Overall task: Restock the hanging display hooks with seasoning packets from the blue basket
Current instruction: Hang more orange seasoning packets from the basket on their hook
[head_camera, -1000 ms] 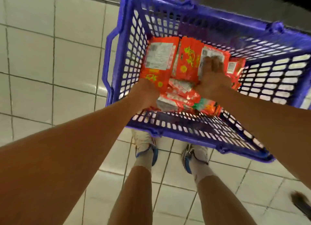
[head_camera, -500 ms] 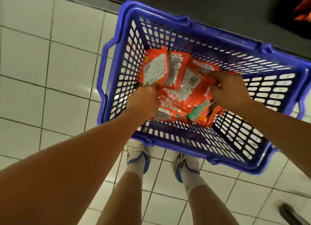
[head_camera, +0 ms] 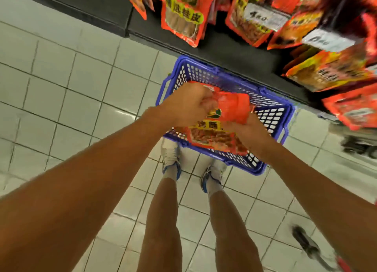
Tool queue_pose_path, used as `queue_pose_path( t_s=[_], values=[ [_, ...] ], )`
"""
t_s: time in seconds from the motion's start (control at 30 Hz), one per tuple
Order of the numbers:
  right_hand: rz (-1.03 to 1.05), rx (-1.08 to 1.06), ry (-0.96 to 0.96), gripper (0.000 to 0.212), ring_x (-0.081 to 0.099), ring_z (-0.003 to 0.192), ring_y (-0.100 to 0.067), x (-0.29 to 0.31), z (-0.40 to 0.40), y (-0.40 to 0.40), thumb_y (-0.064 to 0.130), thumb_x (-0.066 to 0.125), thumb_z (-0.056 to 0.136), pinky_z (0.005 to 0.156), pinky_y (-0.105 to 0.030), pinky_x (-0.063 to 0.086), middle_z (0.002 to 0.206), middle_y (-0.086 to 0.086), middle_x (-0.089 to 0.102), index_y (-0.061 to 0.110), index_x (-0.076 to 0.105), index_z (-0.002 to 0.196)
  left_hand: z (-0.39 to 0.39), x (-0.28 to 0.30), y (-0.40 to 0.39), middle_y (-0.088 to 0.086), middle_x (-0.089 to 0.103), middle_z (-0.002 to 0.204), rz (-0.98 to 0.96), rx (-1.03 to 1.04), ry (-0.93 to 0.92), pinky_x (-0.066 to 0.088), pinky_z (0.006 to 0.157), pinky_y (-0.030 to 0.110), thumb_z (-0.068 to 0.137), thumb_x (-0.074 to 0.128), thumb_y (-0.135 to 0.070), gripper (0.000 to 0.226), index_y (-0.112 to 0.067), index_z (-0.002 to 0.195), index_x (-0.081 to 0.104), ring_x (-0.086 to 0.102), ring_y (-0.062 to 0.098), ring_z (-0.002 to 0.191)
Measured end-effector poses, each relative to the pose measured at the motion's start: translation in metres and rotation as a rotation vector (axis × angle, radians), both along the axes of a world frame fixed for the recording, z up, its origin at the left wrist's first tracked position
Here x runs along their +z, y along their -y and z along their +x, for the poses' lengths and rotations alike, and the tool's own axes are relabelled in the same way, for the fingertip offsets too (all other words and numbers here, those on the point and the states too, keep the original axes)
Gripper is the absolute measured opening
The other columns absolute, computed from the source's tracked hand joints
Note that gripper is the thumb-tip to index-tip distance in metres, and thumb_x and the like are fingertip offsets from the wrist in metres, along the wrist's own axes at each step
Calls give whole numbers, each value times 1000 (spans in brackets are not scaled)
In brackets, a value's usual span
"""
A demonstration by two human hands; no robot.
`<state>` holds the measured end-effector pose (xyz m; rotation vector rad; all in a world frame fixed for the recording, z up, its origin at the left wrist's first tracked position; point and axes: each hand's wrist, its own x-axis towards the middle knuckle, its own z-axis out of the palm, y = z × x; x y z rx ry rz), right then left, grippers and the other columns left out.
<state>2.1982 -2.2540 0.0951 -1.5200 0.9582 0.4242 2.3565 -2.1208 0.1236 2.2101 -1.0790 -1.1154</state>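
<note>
**Inspector A:** Seasoning packets point(head_camera: 216, 135), a bunch of orange-red ones, held up above the blue basket point(head_camera: 271, 117), clear of its rim. Basket on the tiled floor point(head_camera: 61, 92), just in front of the shoes point(head_camera: 171, 159), close against the dark shelf base point(head_camera: 204, 41).

**Inspector B:** Hands?

**Inspector A:** Left hand point(head_camera: 183, 104) curled tight round the top edge of the bunch. Right hand point(head_camera: 244, 133) closed on the right side, fingers wrapped beneath, thumb side up. Both gripping; neither free.

**Inspector B:** Count of packets in the bunch?

**Inspector A:** Not possible to say; frame smeared with motion, probably several layered together. Remaining contents of the basket hidden behind the bunch.

**Inspector B:** Handling character?

**Inspector A:** Judged light, thin and floppy: printed film, glossy, likely slick face against face. Upper part already buckled and folded under the left hand's grip. Liable to fan out or slide loose if held by the middle alone. Not fragile in the breaking sense, though seams and hang holes could tear under a hard pull.

**Inspector B:** Recommended hold?

**Inspector A:** At the top strip, near the hang hole, pinched flat; other hand under the bottom edge to keep the stack squared.

**Inspector B:** Destination?

**Inspector A:** Hanging packets point(head_camera: 183, 17) already on display above and to the right, price tags point(head_camera: 265, 17) among them. Hooks themselves not discernible.
</note>
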Motion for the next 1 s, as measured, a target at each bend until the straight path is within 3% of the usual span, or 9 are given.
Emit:
queue_pose_path(
  t_s=[0.1,0.17,0.23,0.3,0.37,0.5,0.6,0.83,1.0],
  values=[
    [3,-129,98,10,71,78,-5,80,3,-2,24,77,78,76,-28,56,81,13,77,34,78,81,4,78,11,14,69,79,8,141,31,48,75,41,95,64,-33,30,-4,92,73,63,32,79],
    [-5,-194,169,16,71,74,-4,139,9,5,32,76,70,74,-30,57,78,15,77,45,78,78,7,131,16,6,69,86,-99,414,-56,50,76,33,89,76,-28,21,-11,100,71,67,27,85],
    [-15,-280,264,20,67,65,-1,197,12,18,29,78,67,65,-24,55,72,16,75,46,78,78,10,188,17,10,69,111,-225,672,-217,54,88,31,82,85,-21,47,-13,122,63,67,25,99],
    [10,-340,345,22,68,69,-8,256,15,28,27,82,65,72,-32,57,78,12,76,39,80,84,10,242,15,14,67,124,-334,759,-341,53,99,40,78,87,-17,61,-13,130,57,66,26,112],
    [36,-386,406,30,70,78,-20,311,18,35,31,85,62,84,-52,55,89,5,78,32,81,91,5,295,14,12,73,117,-390,713,-423,55,98,45,78,84,-19,48,-19,121,62,69,21,106],
    [74,-454,506,42,76,85,-30,417,23,41,51,80,69,68,-55,62,100,-6,79,26,77,103,1,394,15,5,78,105,-539,680,-345,58,90,52,81,77,-27,27,-24,107,71,74,27,98],
    [-46,-536,615,47,68,110,-42,495,28,49,58,68,82,91,-68,53,116,-12,74,21,72,111,18,472,19,-5,80,97,-663,654,-294,61,82,41,76,80,-30,21,-32,97,74,75,16,89],
    [-294,-516,975,27,69,99,-25,652,52,72,53,74,67,102,-60,50,94,5,78,38,81,88,64,632,30,-14,79,93,-938,490,-69,54,74,20,70,80,-40,26,-46,95,75,70,1,82],
    [-399,-535,1152,20,65,82,-17,728,77,84,50,73,64,90,-51,55,81,10,76,38,79,80,87,699,33,-6,79,95,-1121,543,-83,60,76,33,62,82,-36,30,-39,91,77,74,16,88]
  ],
)
